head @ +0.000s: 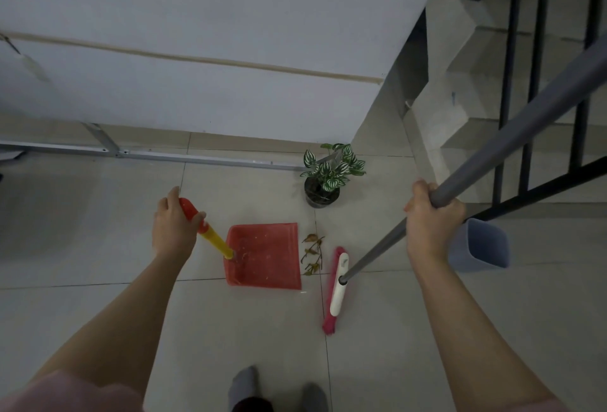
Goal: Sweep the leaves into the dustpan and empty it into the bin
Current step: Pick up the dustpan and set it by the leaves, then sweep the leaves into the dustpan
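Grey-socked feet (244, 385) at 6 o'clock. Left hand (174, 227) fingers grip dustpan (264, 257) handle; right hand (432, 217) grips broom (336, 290) pole. Leaves (312, 254) between dustpan and broom; bin (481, 245) at 3 o'clock.

1. A potted plant (328, 175) with green-and-white striped leaves stands in a dark pot on the pale tiled floor (98, 231).
2. Just behind the plant, a white wall (197, 17) meets the floor; a beige cable (197, 58) runs across it.
3. A metal rail (197, 158) lies along the wall's foot, left of the plant.
4. Right of the plant, grey stairs (466, 109) rise behind a black railing (538, 50).
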